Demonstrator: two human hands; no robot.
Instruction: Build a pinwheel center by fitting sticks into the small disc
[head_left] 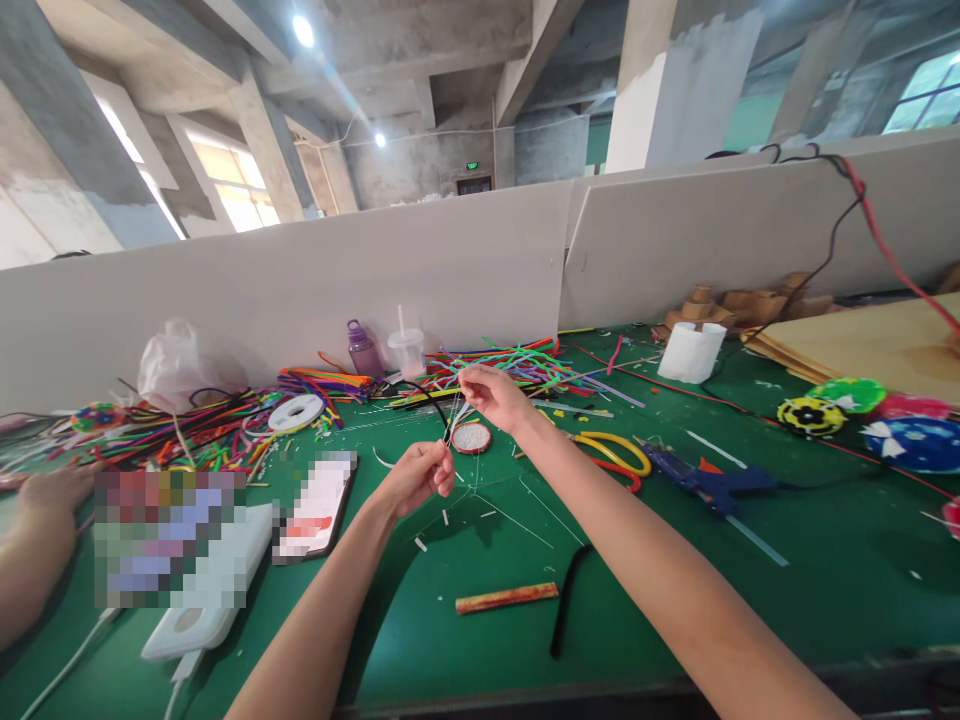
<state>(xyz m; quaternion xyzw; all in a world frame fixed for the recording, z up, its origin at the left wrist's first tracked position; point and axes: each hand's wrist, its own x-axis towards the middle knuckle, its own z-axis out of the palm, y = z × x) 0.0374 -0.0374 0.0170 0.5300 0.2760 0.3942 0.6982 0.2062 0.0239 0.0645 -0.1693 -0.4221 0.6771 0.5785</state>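
Note:
My left hand (420,477) is closed in a pinch over the green table. Slightly above and to its right, my right hand (493,396) also pinches, fingertips pointing left. Thin white thread (454,420) runs between the two pinches, and finer strands trail down to the tabletop. Close behind my hands sits a small round red-rimmed dish (472,437) of tiny white beads. In front of them lie a brown-stained stick (507,598) and a black fuzzy pipe cleaner (568,600). Too fine to make out is whether beads are on the thread.
Colourful pipe cleaners (517,365) heap along the back. Rightward are yellow-handled scissors (615,450), a blue glue gun (705,480) and a white paper roll (691,352). Leftward lie a phone (319,505), a white power bank (217,590) and another person's hand (56,500).

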